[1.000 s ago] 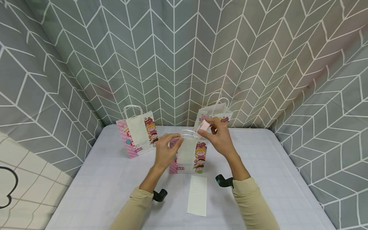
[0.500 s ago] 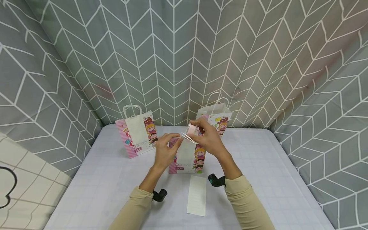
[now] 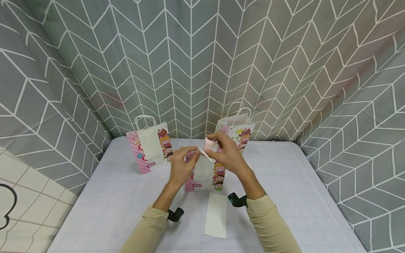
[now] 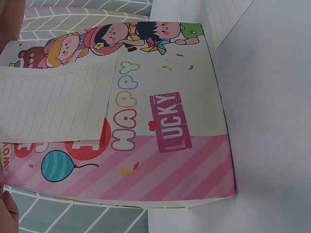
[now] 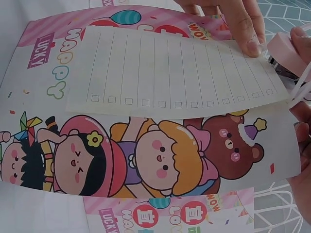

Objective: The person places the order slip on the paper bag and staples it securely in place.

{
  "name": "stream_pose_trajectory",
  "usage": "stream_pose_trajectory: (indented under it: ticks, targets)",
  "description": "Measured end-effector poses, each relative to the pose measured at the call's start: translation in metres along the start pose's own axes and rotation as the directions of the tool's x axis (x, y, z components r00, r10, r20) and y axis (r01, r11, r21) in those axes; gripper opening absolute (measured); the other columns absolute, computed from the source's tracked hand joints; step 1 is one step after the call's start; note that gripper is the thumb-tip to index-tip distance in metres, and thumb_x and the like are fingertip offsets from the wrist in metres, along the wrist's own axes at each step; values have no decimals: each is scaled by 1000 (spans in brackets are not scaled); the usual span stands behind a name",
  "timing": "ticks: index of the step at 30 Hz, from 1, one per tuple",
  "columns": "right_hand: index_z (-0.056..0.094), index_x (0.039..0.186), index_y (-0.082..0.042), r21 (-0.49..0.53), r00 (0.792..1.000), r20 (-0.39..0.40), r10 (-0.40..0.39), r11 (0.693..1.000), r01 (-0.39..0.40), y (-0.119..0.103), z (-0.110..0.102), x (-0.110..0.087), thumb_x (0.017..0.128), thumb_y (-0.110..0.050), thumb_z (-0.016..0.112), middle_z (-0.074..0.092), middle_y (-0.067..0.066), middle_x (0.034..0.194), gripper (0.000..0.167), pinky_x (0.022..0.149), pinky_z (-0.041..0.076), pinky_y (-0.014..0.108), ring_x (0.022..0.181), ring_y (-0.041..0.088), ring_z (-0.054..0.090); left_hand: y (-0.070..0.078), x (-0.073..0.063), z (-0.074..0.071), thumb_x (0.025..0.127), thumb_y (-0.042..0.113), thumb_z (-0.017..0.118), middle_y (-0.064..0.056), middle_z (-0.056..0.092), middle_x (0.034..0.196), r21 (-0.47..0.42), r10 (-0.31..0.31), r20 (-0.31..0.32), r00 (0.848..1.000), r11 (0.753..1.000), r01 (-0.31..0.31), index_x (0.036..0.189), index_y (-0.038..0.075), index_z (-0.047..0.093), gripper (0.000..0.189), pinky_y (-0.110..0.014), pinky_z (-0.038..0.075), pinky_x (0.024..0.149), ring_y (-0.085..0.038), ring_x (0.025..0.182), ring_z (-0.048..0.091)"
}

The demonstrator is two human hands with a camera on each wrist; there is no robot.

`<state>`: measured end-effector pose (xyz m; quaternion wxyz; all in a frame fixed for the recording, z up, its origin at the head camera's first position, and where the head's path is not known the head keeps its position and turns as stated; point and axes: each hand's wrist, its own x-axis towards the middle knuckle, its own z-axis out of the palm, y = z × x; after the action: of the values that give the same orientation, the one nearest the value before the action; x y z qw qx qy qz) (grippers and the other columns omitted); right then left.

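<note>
A gift bag (image 3: 219,172) with cartoon children and a pink stripe stands upright at mid-table. A lined checklist sheet (image 5: 180,73) lies against its front, at the top. My left hand (image 3: 181,167) pinches the bag's top edge at the left, thumb in front near the sheet's top end. Between thumb and fingers, my right hand (image 3: 231,156) holds a small pink tape dispenser (image 5: 286,52) with a dark toothed edge, right at the top of the bag close to the left thumb. The bag's white handle (image 3: 207,154) crosses just below the dispenser.
Two similar gift bags stand behind: one at the back left (image 3: 150,149), with a sheet on its front, and one at the back right (image 3: 240,123). A loose white paper sheet (image 3: 216,215) lies on the table before the middle bag. A patterned curtain (image 3: 190,70) hangs behind.
My right hand has come left and slightly down with the tape dispenser, to the bag's top beside the left hand. The bag's handle has tipped forward. My left hand keeps its place.
</note>
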<state>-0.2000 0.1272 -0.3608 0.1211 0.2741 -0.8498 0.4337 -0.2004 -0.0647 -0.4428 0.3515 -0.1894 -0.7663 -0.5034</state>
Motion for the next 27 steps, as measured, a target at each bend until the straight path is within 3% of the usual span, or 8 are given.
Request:
stream_pose_trajectory:
  ticks: [8, 14, 22, 27]
  targets:
    - [63, 131, -13, -54, 1000, 10, -24, 998, 25, -2, 1, -1, 85, -18, 82, 64, 4, 122, 49, 78, 46, 41, 93, 28, 52, 0, 0, 0, 85, 16, 82, -4, 76, 93, -14, 0, 8, 1000, 1000, 0, 99, 10, 77, 17, -37, 38, 77, -15, 67, 54]
    - [63, 131, -14, -92, 998, 15, -58, 994, 59, -3, 2, -1, 86, -21, 82, 64, 2, 126, 50, 76, 48, 42, 92, 18, 49, 0, 1, 1, 84, 13, 81, -5, 76, 91, -3, 2, 3, 1000, 1000, -2, 99, 10, 77, 16, -37, 39, 75, -15, 68, 55]
    - [63, 129, -15, -112, 996, 2, -84, 990, 84, -4, 3, -1, 85, -18, 83, 63, 3, 127, 49, 76, 48, 40, 92, 19, 51, 2, 2, 2, 84, 14, 81, -6, 76, 90, -13, 1, -12, 1000, 1000, -1, 96, 9, 76, 13, -39, 40, 77, -20, 74, 63]
    - [63, 128, -16, -121, 997, 34, -68, 990, 72, -4, 3, -1, 86, -20, 82, 62, 3, 131, 47, 90, 51, 47, 115, 21, 56, 2, 1, 4, 82, 10, 83, -6, 75, 87, -33, 6, -28, 1000, 999, -7, 91, 9, 74, 13, -37, 38, 76, -19, 69, 60]
